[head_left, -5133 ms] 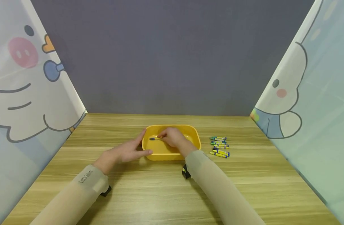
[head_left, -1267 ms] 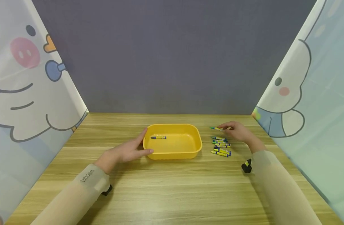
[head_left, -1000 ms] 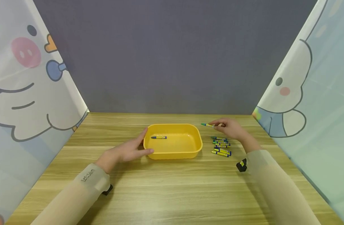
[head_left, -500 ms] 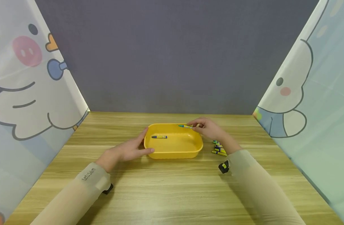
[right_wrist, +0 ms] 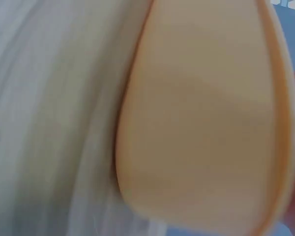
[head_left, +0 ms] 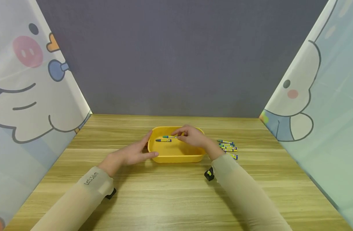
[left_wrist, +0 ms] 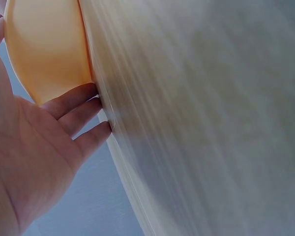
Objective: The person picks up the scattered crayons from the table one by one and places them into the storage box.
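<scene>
A yellow plastic box (head_left: 179, 159) stands on the wooden table. Inside its far part, my right hand (head_left: 191, 136) pinches a green-tipped crayon (head_left: 169, 137) between thumb and fingers. A dark-tipped crayon (head_left: 163, 140) lies on the box floor just nearer to me. My left hand (head_left: 133, 154) rests on the box's left end, with the thumb at the front rim. The left wrist view shows its fingers (left_wrist: 76, 101) almost straight against the outer wall. In the right wrist view the box wall hides most of my right hand, and the crayon cannot be seen.
Several crayons (head_left: 228, 146) lie in a loose group on the table to the right of the box, partly behind my right forearm. A dark grey panel (head_left: 176, 57) closes off the table's far edge. Printed cartoon sheets (head_left: 332, 128) hang at both sides.
My right hand has picked the green-tipped crayon up from the right and carried it leftward into the box, beside the dark-tipped crayon placed earlier. The left hand has stayed on the box.
</scene>
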Demonstrator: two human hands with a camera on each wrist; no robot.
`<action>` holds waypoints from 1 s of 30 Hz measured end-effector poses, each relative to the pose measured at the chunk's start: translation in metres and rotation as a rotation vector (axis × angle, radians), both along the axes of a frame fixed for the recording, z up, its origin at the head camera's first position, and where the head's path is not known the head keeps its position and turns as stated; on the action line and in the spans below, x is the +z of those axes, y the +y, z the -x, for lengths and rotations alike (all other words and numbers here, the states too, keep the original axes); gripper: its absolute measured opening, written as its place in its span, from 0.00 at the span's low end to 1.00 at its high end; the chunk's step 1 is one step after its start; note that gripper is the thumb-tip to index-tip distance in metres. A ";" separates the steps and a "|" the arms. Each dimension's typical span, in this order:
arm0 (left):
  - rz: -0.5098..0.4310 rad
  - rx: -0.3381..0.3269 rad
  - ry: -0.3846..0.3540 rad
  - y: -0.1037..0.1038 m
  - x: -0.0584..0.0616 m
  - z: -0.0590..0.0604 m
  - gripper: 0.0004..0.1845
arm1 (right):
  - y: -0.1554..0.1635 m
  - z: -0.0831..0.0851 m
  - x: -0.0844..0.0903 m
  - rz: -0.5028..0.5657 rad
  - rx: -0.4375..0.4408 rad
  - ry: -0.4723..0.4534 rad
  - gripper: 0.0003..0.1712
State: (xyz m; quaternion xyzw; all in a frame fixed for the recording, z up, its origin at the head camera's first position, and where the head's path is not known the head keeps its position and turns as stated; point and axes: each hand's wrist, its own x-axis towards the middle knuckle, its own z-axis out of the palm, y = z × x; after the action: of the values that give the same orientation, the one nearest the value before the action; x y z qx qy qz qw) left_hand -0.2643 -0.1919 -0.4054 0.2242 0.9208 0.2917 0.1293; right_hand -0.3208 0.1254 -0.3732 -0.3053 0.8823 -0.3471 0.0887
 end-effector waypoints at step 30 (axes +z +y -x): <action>0.049 0.018 0.014 0.000 0.002 -0.003 0.63 | -0.059 0.005 -0.030 -0.141 -0.125 0.050 0.16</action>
State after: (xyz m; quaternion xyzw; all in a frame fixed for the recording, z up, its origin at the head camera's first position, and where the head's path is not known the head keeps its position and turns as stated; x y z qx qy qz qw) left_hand -0.2613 -0.1917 -0.4034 0.2146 0.9306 0.2685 0.1256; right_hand -0.3259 0.0666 -0.4036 -0.2514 0.9238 -0.2812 0.0659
